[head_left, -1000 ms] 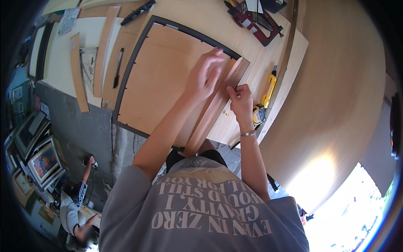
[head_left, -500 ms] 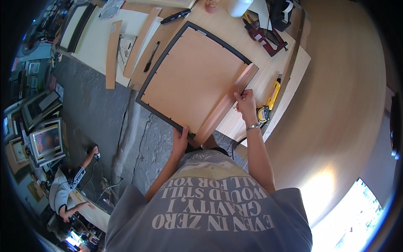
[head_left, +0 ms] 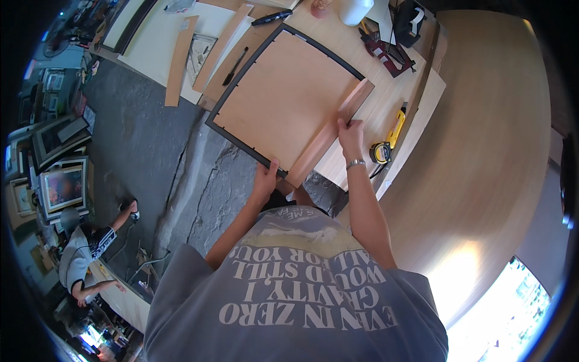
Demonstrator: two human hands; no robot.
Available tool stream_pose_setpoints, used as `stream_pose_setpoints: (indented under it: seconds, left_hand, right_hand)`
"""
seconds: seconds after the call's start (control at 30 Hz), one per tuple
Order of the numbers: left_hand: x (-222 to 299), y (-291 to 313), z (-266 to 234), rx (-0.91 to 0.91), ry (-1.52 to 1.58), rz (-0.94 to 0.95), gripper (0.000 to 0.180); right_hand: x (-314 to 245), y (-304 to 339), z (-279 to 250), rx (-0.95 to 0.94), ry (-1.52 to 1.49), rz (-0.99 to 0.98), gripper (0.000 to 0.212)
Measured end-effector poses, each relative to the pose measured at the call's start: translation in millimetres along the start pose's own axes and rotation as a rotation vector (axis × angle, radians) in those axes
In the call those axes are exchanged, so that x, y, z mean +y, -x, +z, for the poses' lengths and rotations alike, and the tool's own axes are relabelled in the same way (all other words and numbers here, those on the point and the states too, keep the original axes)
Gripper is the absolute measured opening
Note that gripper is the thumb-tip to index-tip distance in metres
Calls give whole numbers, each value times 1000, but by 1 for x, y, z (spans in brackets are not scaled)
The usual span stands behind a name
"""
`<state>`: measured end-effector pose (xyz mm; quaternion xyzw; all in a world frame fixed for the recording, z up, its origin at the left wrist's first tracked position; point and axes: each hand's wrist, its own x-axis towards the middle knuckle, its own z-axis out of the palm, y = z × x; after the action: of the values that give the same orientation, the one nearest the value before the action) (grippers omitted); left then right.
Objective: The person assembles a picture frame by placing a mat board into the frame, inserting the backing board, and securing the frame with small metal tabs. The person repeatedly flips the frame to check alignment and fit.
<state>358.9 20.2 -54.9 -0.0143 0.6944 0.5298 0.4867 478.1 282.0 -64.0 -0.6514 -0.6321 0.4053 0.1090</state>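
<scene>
A square picture frame with a thin black border lies back side up, turned at an angle. Its brown backing board faces me, with small dark tabs along the inner edges. A wide, slightly shiny brown strip, which looks like tape, runs along the right side and overhangs the border. My left hand grips the frame's near corner, thumb on top and fingers underneath. Closed on the strip's outer edge about midway is my right hand; its fingertips are partly hidden.
Right of the frame lie a yellow tape measure and a yellow cutter knife. A dark red tool and a black tape dispenser stand farther back. Pens and brown board strips lie left. Another person sits at lower left.
In my view, the frame's near corner has shifted up and slightly right, with my left hand on it. My right hand has moved slightly up along the strip.
</scene>
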Motion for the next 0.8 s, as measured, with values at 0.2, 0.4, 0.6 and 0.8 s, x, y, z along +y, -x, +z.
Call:
stream_pose_setpoints:
  seconds: [0.2, 0.4, 0.6, 0.8]
  left_hand:
    - [4, -11, -12, 13, 50, 124, 50]
    - [1, -17, -32, -65, -2, 128, 54]
    - [-7, -19, -35, -68, 9, 101, 64]
    - [-31, -10, -26, -52, 161, 183, 71]
  right_hand:
    - [2, 52, 15, -146, -13, -29, 47]
    - [8, 50, 45, -136, -106, 90, 47]
    - [11, 66, 68, 90, 45, 2, 49]
    - [22, 143, 56, -119, 61, 3, 44]
